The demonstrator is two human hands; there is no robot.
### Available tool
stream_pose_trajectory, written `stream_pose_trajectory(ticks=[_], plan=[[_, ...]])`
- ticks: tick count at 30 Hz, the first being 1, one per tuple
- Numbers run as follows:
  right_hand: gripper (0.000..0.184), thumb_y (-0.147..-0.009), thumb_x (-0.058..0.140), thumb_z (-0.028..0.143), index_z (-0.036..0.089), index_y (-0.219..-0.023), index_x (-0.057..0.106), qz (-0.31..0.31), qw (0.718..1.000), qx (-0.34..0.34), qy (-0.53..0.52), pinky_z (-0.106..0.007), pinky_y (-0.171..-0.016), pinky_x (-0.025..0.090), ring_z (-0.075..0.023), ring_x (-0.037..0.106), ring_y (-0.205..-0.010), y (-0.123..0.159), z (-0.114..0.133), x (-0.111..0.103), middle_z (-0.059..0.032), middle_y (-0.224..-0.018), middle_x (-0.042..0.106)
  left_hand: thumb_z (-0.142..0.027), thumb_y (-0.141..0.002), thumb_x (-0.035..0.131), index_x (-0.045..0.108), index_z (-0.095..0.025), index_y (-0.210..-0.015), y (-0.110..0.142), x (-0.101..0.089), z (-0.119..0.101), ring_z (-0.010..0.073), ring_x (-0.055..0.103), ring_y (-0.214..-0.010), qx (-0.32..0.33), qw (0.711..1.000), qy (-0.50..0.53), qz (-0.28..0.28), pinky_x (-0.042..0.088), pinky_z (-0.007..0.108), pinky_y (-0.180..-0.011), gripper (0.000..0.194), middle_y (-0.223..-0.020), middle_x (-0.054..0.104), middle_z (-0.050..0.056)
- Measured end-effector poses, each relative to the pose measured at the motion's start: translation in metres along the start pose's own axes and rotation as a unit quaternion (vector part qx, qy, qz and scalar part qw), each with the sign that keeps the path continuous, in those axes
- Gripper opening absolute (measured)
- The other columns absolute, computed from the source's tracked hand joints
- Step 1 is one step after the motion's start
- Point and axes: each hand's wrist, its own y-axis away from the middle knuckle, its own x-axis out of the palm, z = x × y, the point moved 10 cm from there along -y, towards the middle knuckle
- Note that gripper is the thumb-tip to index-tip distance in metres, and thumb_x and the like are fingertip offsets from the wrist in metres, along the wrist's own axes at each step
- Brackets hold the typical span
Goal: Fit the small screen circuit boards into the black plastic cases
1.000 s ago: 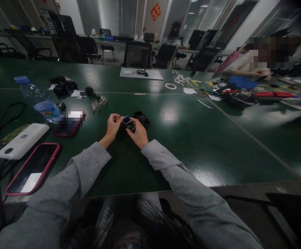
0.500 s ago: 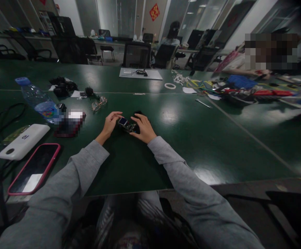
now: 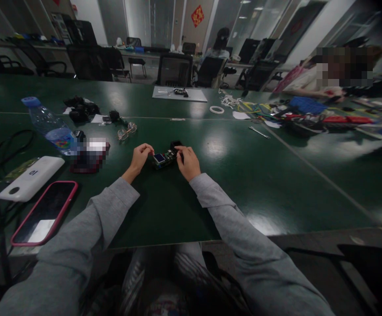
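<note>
A small circuit board with a little blue screen lies on the dark green table between my hands. My left hand is curled at the board's left end, fingertips pinched at its edge. At the right end my right hand is closed, its fingers gripping the board where it meets a small black block just behind. Both grey sleeves reach in from the bottom of the view.
To the left lie a pink-cased phone, a white power bank, a water bottle and black cables. Glasses sit behind my hands. A person sits at the far right beside cluttered tools and wires.
The board has gone from held up in both hands to lying flat on the table. My right hand shifted to its right end, by the black block.
</note>
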Motion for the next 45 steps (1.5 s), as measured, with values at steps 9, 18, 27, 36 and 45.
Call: stream_pose_trajectory(ticks=[9, 18, 27, 36, 45], plan=[[0.036, -0.098, 0.034, 0.02, 0.015, -0.127, 0.054, 0.039, 0.999, 0.006, 0.012, -0.041, -0.09, 0.043, -0.026, 0.055, -0.11, 0.001, 0.012, 0.007, -0.0102, -0.106, 0.068, -0.014, -0.07, 0.05, 0.062, -0.017, -0.062, 0.004, 0.01, -0.007, 0.0125, 0.056, -0.063, 0.003, 0.999, -0.005, 0.032, 0.043, 0.027, -0.066, 0.014, -0.062, 0.063, 0.001], [0.045, -0.102, 0.034, 0.046, 0.015, -0.129, 0.052, 0.063, 0.997, -0.032, -0.016, -0.04, -0.104, 0.035, -0.0222, 0.052, -0.12, 0.007, 0.033, 0.01, -0.0093, -0.122, 0.064, -0.016, -0.07, 0.052, 0.064, -0.017, -0.061, 0.006, 0.016, -0.011, 0.0123, 0.056, -0.062, 0.019, 0.997, -0.032, 0.063, 0.044, 0.026, -0.065, 0.015, -0.061, 0.062, 0.0], [0.074, -0.084, 0.059, 0.066, 0.019, -0.139, 0.046, 0.102, 0.994, -0.04, 0.015, -0.045, -0.113, 0.026, -0.0255, 0.047, -0.13, 0.011, 0.038, 0.022, -0.0115, -0.136, 0.056, -0.016, -0.071, 0.051, 0.063, -0.018, -0.06, 0.012, 0.017, -0.02, 0.012, 0.053, -0.056, 0.033, 0.996, -0.07, 0.05, 0.041, 0.026, -0.057, 0.017, -0.059, 0.06, 0.0], [0.062, -0.082, 0.068, 0.055, 0.024, -0.133, 0.053, 0.118, 0.992, -0.027, -0.021, -0.045, -0.11, 0.025, -0.024, 0.047, -0.131, 0.009, 0.017, 0.027, -0.0089, -0.138, 0.056, -0.021, -0.086, 0.046, 0.066, -0.02, -0.103, 0.014, 0.013, -0.033, 0.0186, 0.06, -0.104, 0.09, 0.987, -0.134, 0.024, 0.045, 0.035, -0.095, 0.026, -0.109, 0.068, 0.006], [0.081, -0.075, 0.066, 0.069, 0.024, -0.138, 0.047, 0.106, 0.993, -0.03, 0.031, -0.049, -0.108, 0.025, -0.0304, 0.036, -0.137, 0.011, 0.032, 0.029, -0.0114, -0.139, 0.052, -0.031, -0.094, 0.037, 0.062, -0.02, -0.112, 0.011, 0.031, -0.012, 0.0181, 0.059, -0.115, 0.054, 0.99, -0.077, 0.11, 0.04, 0.035, -0.104, 0.033, -0.118, 0.066, 0.008]])
